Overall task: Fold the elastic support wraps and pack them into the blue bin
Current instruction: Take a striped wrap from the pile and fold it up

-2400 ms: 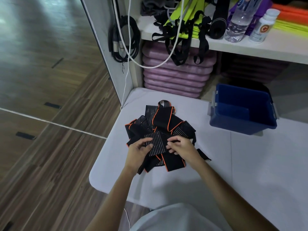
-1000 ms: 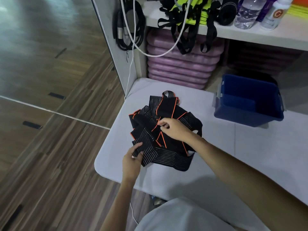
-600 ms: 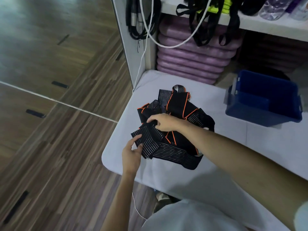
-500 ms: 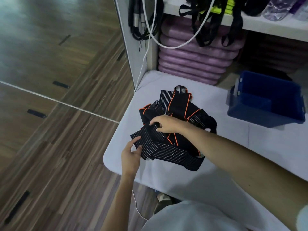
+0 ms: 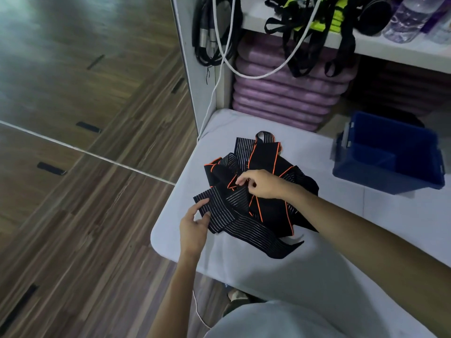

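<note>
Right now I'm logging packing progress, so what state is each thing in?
Elastic support wraps: unfolded, tangled heap on the white table.
Blue bin: open, looks empty.
Left hand: pinching a striped wrap's end.
Right hand: pinching an orange-edged wrap.
Water bottle: upright on shelf.

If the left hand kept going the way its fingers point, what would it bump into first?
Nothing new: the left hand already pinches the near end of a striped wrap. Its fingers point up and right, so going on it would probably push into the wrap pile under the right hand.
</note>
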